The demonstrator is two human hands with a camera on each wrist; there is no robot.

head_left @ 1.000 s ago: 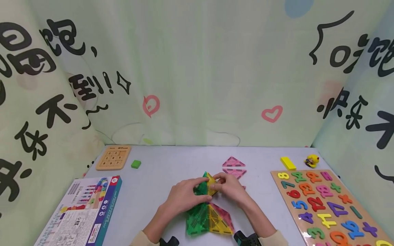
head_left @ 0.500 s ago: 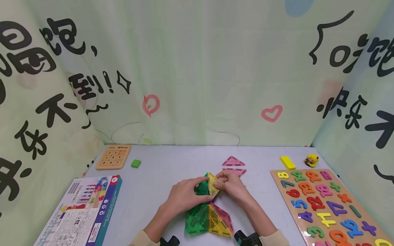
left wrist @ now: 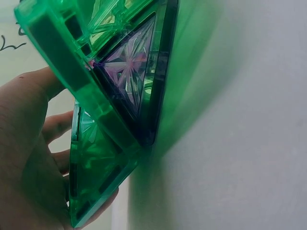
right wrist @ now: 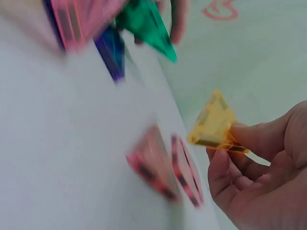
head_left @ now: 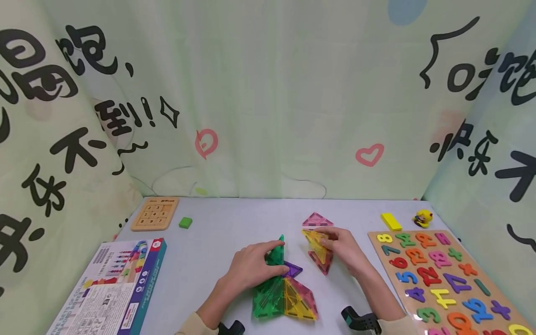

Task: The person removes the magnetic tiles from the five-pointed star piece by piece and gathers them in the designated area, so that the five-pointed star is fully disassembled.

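My left hand [head_left: 271,261] holds a green triangle tile [head_left: 276,251] upright on the grey table [head_left: 217,242]; in the left wrist view the green triangle tile [left wrist: 103,120] leans against a purple tile [left wrist: 127,72]. That purple tile [head_left: 292,269] lies at its base. Flat in front lie green [head_left: 267,298], yellow [head_left: 295,306] and pink [head_left: 309,289] triangles. My right hand [head_left: 326,242] pinches a yellow triangle tile [head_left: 316,244], lifted above a pink triangle [head_left: 322,265]. In the right wrist view the fingertips [right wrist: 240,139] grip the yellow triangle tile [right wrist: 213,123] by one corner.
Another pink triangle [head_left: 317,219] lies further back. A number puzzle board [head_left: 444,279] fills the right side, with a yellow block [head_left: 391,221] and a yellow toy [head_left: 423,217] behind it. Left are a printed box [head_left: 113,288], a wooden sliding puzzle [head_left: 155,214] and a green block [head_left: 185,223].
My right hand has pulled the yellow triangle off the upright green tile and carried it to the right. The purple tile now shows. My left hand stays put.
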